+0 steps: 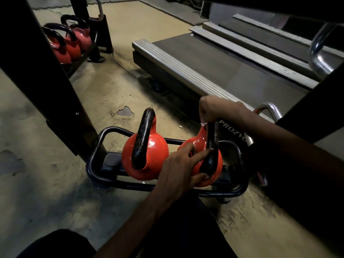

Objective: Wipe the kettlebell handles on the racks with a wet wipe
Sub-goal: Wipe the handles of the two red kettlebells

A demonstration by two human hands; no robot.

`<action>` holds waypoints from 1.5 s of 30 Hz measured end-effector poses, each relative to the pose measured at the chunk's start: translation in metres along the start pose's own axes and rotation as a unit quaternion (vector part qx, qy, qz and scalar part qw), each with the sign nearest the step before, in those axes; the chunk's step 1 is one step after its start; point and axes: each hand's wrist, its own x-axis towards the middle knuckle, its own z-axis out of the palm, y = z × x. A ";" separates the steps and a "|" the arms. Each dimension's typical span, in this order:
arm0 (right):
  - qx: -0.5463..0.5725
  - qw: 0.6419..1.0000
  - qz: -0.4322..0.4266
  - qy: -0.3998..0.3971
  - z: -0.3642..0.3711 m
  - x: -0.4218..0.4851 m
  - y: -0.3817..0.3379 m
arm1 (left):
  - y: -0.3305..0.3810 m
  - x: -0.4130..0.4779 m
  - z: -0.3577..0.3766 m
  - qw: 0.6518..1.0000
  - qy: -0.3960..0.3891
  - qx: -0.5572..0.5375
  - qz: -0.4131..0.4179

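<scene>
right hand (pixel 214 110) at 12 o'clock on handle (pixel 211 138), pinching wet wipe (pixel 203 124) | left hand (pixel 178 168) fingers straight, bracing right kettlebell (pixel 198 139) on rack (pixel 130 186), 3 o'clock of left kettlebell (pixel 149 146) | risk: bell tips (light brace only), wipe slips off

We've got a dim shot: brightest patch is the floor (pixel 130 81) mid-frame, yellowish, w/ corners & right side near black. Small glare spots on the left kettlebell (pixel 154 146) and right kettlebell (pixel 197 140). Treadmill (pixel 214 58) edges bow from wide-angle distortion. Far kettlebells (pixel 74 45) top left look soft, low detail; dark frame post (pixel 37 62) is pure silhouette.
</scene>
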 end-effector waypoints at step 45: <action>0.815 0.437 0.208 0.319 0.147 -0.040 -0.013 | -0.006 0.017 -0.003 0.999 0.023 -0.027 0.036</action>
